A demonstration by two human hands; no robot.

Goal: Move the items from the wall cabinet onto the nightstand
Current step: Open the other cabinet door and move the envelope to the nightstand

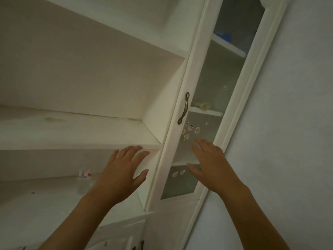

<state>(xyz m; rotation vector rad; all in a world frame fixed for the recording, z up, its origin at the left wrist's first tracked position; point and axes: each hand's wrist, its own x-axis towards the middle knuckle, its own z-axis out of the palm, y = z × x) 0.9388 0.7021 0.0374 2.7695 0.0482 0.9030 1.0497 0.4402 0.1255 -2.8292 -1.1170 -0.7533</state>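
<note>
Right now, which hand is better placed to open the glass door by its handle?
Right, probably. The right hand is spread open against the glass door, just below the bronze handle. The left hand is open too, but sits on the other side of the frame, by the open shelves.

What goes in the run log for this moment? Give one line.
left hand: open, empty | right hand: open, by glass door | bottle: on open shelf | door: shut
</note>
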